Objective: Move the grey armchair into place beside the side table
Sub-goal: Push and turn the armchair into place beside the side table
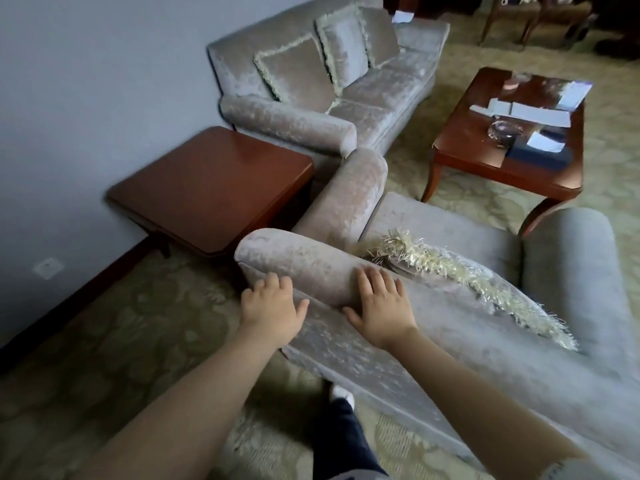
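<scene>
Progress looks far along, in my judgement. In the head view the grey armchair [426, 344] stands with its far armrest just beside the side table [207, 181], which lies ahead of the hands and off to their left, against the wall. The chair sits at a slant to the table's edge, and the front end of that armrest comes close to the arm of the sofa [363, 91] further ahead; whether the two touch I cannot tell. What is left is probably a short push and a slight turn to square the chair up.

Both hands lie on the rolled top of the chair's back. The left hand [272, 306] rests at the roll's left end, near the corner, fingers spread over the fabric and thumb out to the side. The right hand [379, 311] lies just beside it, flat, fingers straight and splayed. Neither clasps anything: they press on the velvet and do not grasp it.

A fringed cushion [467, 282] leans in the seat just beyond the right fingertips. A coffee table [467, 161] stands well ahead and to the right.
</scene>
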Motion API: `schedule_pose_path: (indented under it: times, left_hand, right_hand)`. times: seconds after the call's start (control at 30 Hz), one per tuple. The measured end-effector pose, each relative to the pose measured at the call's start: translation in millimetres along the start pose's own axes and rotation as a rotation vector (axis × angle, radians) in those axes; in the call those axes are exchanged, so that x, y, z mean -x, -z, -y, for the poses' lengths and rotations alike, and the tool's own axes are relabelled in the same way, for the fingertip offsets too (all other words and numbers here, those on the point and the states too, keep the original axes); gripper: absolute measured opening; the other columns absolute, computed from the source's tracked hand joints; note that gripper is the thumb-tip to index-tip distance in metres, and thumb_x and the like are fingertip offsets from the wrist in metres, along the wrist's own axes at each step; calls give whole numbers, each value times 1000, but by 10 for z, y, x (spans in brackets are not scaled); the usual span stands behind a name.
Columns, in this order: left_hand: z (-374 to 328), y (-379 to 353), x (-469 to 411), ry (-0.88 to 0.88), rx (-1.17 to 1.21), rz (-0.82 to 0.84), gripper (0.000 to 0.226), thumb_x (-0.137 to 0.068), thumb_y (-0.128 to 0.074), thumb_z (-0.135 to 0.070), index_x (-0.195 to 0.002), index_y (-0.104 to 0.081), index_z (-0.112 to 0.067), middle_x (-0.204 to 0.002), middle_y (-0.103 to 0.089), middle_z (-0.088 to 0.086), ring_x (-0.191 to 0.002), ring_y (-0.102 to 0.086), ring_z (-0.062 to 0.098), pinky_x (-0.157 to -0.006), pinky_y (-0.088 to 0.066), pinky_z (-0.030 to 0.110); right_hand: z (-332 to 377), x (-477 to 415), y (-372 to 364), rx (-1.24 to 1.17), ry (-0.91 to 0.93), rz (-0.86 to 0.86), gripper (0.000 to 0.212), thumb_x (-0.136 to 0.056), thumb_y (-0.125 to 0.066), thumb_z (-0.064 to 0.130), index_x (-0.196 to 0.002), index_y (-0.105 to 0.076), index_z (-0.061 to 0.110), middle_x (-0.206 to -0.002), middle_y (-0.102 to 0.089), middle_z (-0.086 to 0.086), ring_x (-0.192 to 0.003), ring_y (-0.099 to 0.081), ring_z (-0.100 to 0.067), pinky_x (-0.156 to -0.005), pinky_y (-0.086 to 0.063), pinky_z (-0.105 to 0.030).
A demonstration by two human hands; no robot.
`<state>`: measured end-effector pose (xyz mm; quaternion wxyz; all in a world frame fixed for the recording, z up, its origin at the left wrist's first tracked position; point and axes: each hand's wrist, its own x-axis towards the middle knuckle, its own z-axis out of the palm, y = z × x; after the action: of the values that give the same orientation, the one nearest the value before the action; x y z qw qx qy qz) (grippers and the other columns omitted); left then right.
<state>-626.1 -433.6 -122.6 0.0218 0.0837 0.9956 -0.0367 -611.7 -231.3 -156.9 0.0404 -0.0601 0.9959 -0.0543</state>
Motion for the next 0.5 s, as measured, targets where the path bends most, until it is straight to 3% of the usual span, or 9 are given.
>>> schedule_pose_path:
  times: [0.13, 0.27, 0.37, 0.43, 0.5]
  left_hand:
    - [258, -260, -383, 113, 35, -16, 69, -86, -42, -57, -137, -33, -11, -142, -35, 12, -125, -39, 29, -93, -39, 39]
    - [563, -498, -932, 402, 412, -18, 76, -89, -42, -54, -145, -20, -7, -149, -26, 15, -133, -31, 28, -104, -35, 38]
    - [655, -618, -1268, 624, 806, -83, 50, -94, -44, -39, -130, -43, -5, -130, -46, 16, -117, -48, 31, -92, -40, 36]
    - [652, -695, -1359, 700, 872, -202, 23, -93, -47, -33, -104, -55, -14, -106, -55, 9, -96, -55, 27, -77, -41, 33]
    - [633, -725, -1384, 712, 862, -248, 8, -90, -50, -33, -93, -51, -26, -96, -54, -1, -85, -53, 19, -70, -38, 30]
  right_hand:
    - [238, -768, 7, -187, 56, 68, 68, -87, -37, 58, -141, -27, 17, -146, -33, -9, -132, -32, -29, -108, -25, -43]
    - [552, -1787, 15, -368, 241, 289, 60, -93, -36, 51, -142, -29, 17, -145, -36, -10, -129, -38, -29, -107, -29, -39]
    - [898, -2422, 10, -451, 375, 490, 51, -96, -34, 46, -140, -35, 20, -145, -38, -4, -131, -36, -23, -107, -28, -36]
    - [1081, -2703, -30, -480, 413, 636, 44, -97, -32, 44, -133, -46, 22, -138, -46, -3, -125, -42, -22, -105, -32, -38]
    - [1155, -2844, -85, -485, 406, 696, 42, -96, -32, 46, -123, -54, 22, -128, -54, -3, -116, -48, -23, -100, -38, -42]
